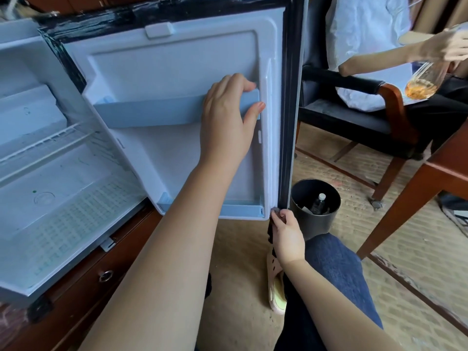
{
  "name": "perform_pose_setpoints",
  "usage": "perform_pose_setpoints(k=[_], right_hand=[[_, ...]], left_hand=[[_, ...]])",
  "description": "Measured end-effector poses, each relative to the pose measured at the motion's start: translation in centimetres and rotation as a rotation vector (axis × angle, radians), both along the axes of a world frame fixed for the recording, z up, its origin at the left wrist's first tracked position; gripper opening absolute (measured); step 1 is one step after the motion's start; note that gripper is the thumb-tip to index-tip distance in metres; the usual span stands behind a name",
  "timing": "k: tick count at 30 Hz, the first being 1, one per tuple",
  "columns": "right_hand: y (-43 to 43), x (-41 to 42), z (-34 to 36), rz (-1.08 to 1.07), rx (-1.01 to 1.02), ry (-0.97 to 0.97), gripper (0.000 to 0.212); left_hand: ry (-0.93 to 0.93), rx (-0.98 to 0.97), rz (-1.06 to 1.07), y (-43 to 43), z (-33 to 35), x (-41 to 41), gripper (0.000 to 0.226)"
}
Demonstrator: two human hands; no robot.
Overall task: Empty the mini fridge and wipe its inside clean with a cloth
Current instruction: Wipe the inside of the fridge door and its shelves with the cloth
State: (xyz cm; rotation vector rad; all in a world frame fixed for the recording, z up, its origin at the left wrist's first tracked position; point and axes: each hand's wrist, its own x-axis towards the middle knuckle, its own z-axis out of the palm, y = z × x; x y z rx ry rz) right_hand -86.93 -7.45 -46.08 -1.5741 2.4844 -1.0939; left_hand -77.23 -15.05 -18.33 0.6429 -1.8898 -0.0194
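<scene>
The left hand (228,115) grips the right end of the pale blue rail (152,110) on the inside of the open door (177,158). Its fingers curl over the rail's top edge and the thumb presses against the front. Below and to the right of it, the right hand (287,234) sits at the door's bottom outer corner. It pinches a dark cloth (271,231) between thumb and fingers, against the lower end of the black door seal (288,122). The rest of the cloth hangs down beside the wrist.

The mini fridge (63,198) stands open to the left of both hands, on a dark wooden cabinet (88,287). Its white interior shows a wire shelf (45,143) well to the left of the left hand and a bare floor below that. The lower door pocket (240,207), just left of the right hand, shows nothing inside.

Just right of the right hand stands a black bin (316,225) with a capped bottle (319,202) inside. Under the right forearm lie a knee in blue jeans (336,269) and a pale slipper (276,287).

Far to the right of the left hand, a second person sits in a black wood-framed chair (354,117). That person's hand (453,44) holds a clear container (423,84) with something orange at the bottom. A wooden table leg (405,206) slants down beyond the bin.
</scene>
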Motion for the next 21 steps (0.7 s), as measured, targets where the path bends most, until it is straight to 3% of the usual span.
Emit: perform_pose_setpoints(k=[3, 5, 9, 15, 21], right_hand=[[0.1, -0.6, -0.4, 0.035, 0.118, 0.066, 0.014], [0.4, -1.5, -1.6, 0.035, 0.201, -0.029, 0.027], [1.8, -2.5, -1.3, 0.017, 0.108, -0.043, 0.031], [3.1, -3.1, 4.8, 0.041, -0.37, 0.05, 0.027], [-1.4, -3.6, 22.6, 0.162, -0.792, 0.306, 0.017]], left_hand=[[0.001, -0.004, 0.008, -0.1, 0.0, -0.2, 0.016], [0.008, -0.01, 0.014, -0.2, -0.1, -0.2, 0.016], [0.009, 0.002, 0.011, -0.2, -0.2, -0.2, 0.016], [-0.005, 0.023, 0.019, -0.2, -0.2, -0.4, 0.016], [-0.027, 0.028, 0.022, 0.0, -0.1, -0.1, 0.016]])
